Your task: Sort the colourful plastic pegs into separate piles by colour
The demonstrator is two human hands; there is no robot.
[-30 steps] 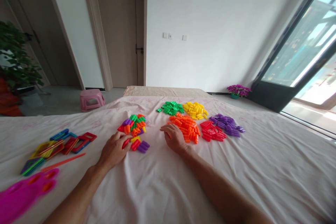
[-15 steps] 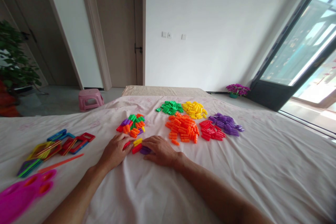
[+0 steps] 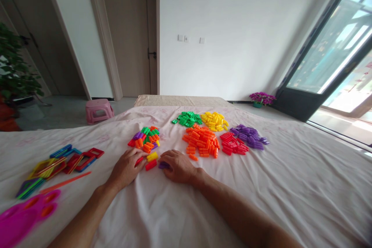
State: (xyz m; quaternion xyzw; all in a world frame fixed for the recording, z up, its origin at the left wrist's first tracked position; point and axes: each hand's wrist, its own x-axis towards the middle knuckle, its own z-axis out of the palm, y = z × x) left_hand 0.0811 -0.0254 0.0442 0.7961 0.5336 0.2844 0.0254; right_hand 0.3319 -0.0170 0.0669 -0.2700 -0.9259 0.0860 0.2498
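Note:
My left hand (image 3: 126,167) rests on the cloth with its fingers bent round a red piece (image 3: 139,161). Facing it, my right hand (image 3: 178,166) has its fingers curled over a purple piece (image 3: 164,165). Between the two hands lie a yellow piece (image 3: 152,157) and another red piece (image 3: 151,164). Just beyond is a small mixed pile (image 3: 147,138) of green, orange, purple and red pieces. Farther right are sorted piles: green (image 3: 188,118), yellow (image 3: 215,121), orange (image 3: 201,140), red (image 3: 233,143) and purple (image 3: 250,136).
Coloured frame-shaped tiles (image 3: 62,162), an orange stick (image 3: 65,183) and a pink tray (image 3: 23,219) lie at the left on the pale tablecloth (image 3: 276,201). Past the table are a pink stool (image 3: 99,111) and a pot of magenta flowers (image 3: 262,99).
My right hand has drawn slightly right with the purple piece, away from the red and yellow pieces. My left hand has hardly moved.

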